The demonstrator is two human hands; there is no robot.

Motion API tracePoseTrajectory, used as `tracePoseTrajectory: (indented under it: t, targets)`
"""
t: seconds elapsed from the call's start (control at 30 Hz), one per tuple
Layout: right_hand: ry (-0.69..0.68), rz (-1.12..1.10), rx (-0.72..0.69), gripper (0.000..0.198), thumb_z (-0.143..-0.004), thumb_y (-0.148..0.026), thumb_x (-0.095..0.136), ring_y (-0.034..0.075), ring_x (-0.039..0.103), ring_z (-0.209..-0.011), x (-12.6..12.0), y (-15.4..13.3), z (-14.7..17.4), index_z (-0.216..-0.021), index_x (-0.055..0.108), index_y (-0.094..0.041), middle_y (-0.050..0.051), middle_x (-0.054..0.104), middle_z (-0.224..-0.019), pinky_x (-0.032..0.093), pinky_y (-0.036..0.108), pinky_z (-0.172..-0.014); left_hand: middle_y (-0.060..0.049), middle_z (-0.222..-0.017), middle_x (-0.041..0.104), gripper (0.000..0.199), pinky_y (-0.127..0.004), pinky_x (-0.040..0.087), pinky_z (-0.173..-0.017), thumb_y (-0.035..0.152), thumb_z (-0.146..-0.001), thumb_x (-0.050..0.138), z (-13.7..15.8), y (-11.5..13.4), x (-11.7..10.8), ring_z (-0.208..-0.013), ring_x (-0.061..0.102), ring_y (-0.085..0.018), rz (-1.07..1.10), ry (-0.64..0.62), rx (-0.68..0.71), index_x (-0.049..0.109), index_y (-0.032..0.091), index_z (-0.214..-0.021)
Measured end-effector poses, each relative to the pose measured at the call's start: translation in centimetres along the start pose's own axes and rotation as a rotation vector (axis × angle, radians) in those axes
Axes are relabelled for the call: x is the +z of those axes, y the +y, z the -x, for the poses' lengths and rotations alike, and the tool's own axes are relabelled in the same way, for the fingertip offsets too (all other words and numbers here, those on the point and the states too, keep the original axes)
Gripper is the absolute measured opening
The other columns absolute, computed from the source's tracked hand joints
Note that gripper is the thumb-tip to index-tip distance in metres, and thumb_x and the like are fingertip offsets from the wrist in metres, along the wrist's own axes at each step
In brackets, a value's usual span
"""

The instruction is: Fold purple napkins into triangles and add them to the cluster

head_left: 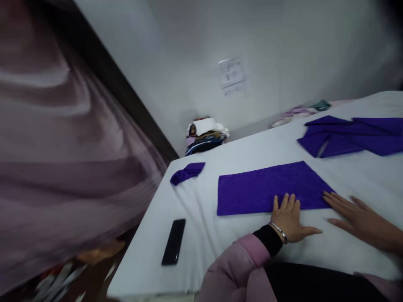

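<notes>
A flat purple cloth piece [261, 188] with a slanted right end lies on the white-covered table [201, 235]. My left hand [288, 220], with a silver bangle at the wrist, rests on its near edge, fingers spread and thumb pointing right. At the cloth's lower right corner, the fingertips of my right hand [355, 216] touch the fabric, fingers stretched out and thumb apart. Neither hand grips anything. Farther back on the right lie more purple cloth pieces [355, 136], overlapping. A small crumpled purple piece [189, 172] lies at the left.
A black phone [174, 242] lies near the table's left edge. Beyond the far edge stands a stack of folded fabrics [206, 136], with other cloths [297, 113] farther right. A pinkish curtain-like fabric [63, 167] hangs at left. Paper sheets [232, 75] are on the wall.
</notes>
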State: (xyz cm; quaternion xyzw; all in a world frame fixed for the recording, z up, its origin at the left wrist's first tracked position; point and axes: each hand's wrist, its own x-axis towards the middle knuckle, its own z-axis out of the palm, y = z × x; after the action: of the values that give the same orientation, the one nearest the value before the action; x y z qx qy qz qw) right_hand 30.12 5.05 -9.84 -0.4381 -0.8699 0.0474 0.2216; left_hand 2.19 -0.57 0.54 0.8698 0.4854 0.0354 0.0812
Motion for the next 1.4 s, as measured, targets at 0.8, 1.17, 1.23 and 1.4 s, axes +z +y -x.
tracePoseTrajectory:
  t: [0.8, 1.17, 1.23, 1.4]
  targets:
    - [-0.264, -0.001, 0.093, 0.069, -0.086, -0.059, 0.041, 0.029, 0.020, -0.136, -4.4, -3.2, -2.1, -0.143, 0.011, -0.035, 0.002, 0.020, -0.150, 0.009, 0.059, -0.110, -0.014, -0.148, 0.025, 0.069, -0.051, 0.022, -0.110, 0.053, -0.090, 0.029, 16.2, -15.1, -0.4, -0.137, 0.020, -0.029, -0.180, -0.011, -0.631, 0.029, 0.007, -0.141]
    - [-0.253, -0.287, -0.193, 0.080, -0.085, -0.064, 0.036, 0.029, 0.012, -0.139, -0.6, -20.6, -13.4, -0.147, 0.015, -0.017, 0.015, 0.019, -0.150, 0.004, 0.053, -0.111, -0.008, -0.151, 0.021, 0.066, -0.052, 0.011, -0.113, 0.047, -0.088, 0.034, 5.4, -8.2, -0.9, -0.140, 0.012, -0.027, -0.107, 0.003, -0.260, 0.020, 0.018, -0.145]
    - [-0.282, -0.330, -0.191, 0.082, -0.085, -0.064, 0.035, 0.029, 0.010, -0.139, 0.3, -21.9, -13.9, -0.147, 0.013, -0.016, 0.017, 0.018, -0.150, 0.003, 0.053, -0.110, -0.005, -0.151, 0.022, 0.063, -0.055, 0.010, -0.112, 0.046, -0.087, 0.037, 4.3, -7.8, -0.2, -0.139, 0.013, -0.029, -0.089, -0.036, -0.224, 0.021, 0.026, -0.144]
    - [-0.331, -0.347, -0.141, 0.081, -0.086, -0.063, 0.034, 0.029, 0.011, -0.139, 1.0, -19.8, -11.9, -0.147, 0.009, -0.015, 0.016, 0.016, -0.151, 0.004, 0.053, -0.110, -0.006, -0.152, 0.016, 0.065, -0.051, 0.010, -0.113, 0.048, -0.088, 0.034, 4.2, -8.1, 0.9, -0.140, 0.007, -0.026, -0.091, -0.001, -0.260, 0.021, 0.019, -0.145]
